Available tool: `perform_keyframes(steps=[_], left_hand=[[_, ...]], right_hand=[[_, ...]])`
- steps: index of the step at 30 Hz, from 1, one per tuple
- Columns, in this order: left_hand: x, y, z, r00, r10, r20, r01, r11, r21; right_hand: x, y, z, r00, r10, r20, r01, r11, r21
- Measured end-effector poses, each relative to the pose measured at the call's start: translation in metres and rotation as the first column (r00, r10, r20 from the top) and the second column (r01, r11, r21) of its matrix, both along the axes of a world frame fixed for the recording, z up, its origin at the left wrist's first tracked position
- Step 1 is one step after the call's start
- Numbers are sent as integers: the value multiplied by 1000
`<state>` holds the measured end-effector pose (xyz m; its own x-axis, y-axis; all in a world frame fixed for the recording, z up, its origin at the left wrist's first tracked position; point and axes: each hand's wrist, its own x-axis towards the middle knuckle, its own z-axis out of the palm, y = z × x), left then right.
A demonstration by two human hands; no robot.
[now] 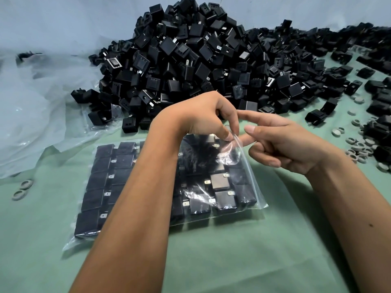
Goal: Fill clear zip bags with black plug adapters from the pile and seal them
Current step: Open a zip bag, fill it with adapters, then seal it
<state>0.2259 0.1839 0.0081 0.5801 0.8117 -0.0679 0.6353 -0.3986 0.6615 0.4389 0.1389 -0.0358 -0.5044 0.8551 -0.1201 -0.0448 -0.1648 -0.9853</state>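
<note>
A clear plastic zip bag [243, 182] lies flat on the green cloth table [232, 261] in the middle of the view. It is packed with rows of black square plug adapters [224, 199] with little metal tabs. The left hand [203, 117] reaches over the bag and pinches its top edge at about 1 o'clock from the bag's middle, thumb and fingers curled on the plastic. The right hand [281, 142] is just beside it at 3 o'clock; its pointer finger is stretched out and touches the same bag edge, and its other fingers are curled in. I cannot tell if it grips the plastic. A big pile of loose black plug adapters [201, 56] sits at 12 o'clock. Small grey rings [357, 152] lie at 3 o'clock, and crumpled clear plastic sheet [38, 115] at 9 o'clock
</note>
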Motion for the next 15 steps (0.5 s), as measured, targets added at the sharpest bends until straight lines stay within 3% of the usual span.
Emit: perform_keyframes(steps=[2,4,7,8,9,11,12,13,15], left_hand=[[-2,0,1,1000,6,5,-6,1000,-4],[-4,1,0,1000,4,30,-3,1000,-24],[-6,3,-2,999,-12,39,13,1000,-26],[-6,3,-2,999,-13,33,14,1000,-20],[-5,3,-3,1000,-14,27,14,1000,-14],[-4,4,-4,1000,-22,17,23,1000,-13],[-3,4,-5,1000,-25,9,25,1000,-10],[-3,5,-6,1000,-25,2,25,1000,-8],[-2,6,-7,1000,-22,0,22,1000,-10]], right_hand=[[-2,-2,0,989,140,-48,-140,990,2],[-1,-1,0,989,131,-75,-131,991,2],[0,10,-8,984,-180,-1,180,981,72],[0,14,-12,932,-354,84,333,923,196],[1,18,-16,815,-545,196,446,807,388],[5,25,-26,483,-813,325,383,530,756],[6,27,-30,372,-861,346,279,460,843],[6,30,-34,308,-871,382,188,449,873],[4,37,-40,257,-805,535,43,562,826]])
